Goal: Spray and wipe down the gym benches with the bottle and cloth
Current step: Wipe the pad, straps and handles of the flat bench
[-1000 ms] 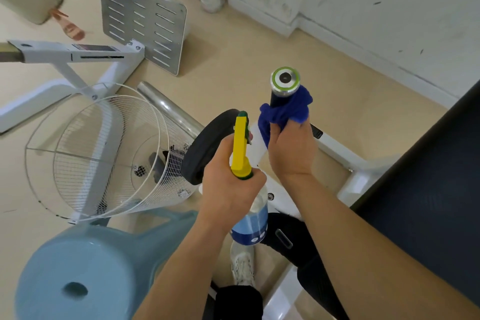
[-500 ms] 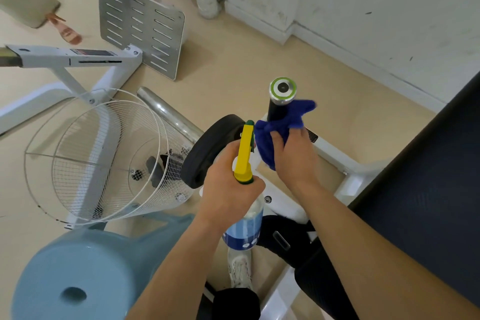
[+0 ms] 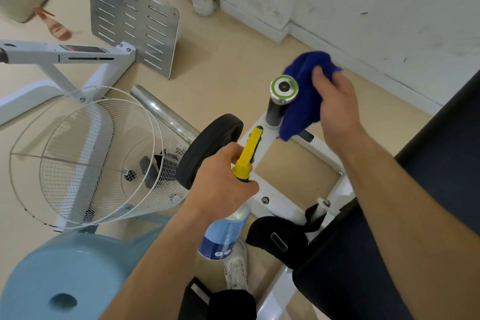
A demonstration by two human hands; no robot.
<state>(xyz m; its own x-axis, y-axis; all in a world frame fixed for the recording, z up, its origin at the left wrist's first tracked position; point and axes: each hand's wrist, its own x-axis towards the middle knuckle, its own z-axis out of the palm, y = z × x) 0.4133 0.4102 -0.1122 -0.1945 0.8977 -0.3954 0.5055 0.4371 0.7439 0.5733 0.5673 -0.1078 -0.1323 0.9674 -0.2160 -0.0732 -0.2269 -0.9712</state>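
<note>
Pinching crumpled dark-blue cloth [image 3: 304, 101] beside green-capped black bench post [image 3: 276, 109], right grip [image 3: 335, 106] is set for wiping. The left grip [image 3: 220, 179] clasps yellow-nozzled clear spray bottle [image 3: 226, 231], aimed forward, ready.

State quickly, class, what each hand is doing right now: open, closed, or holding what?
Left hand: closed around the neck of the spray bottle.
Right hand: holding the blue cloth.

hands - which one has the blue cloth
The right hand grips the blue cloth. The left hand holds the yellow-topped spray bottle instead.
</note>
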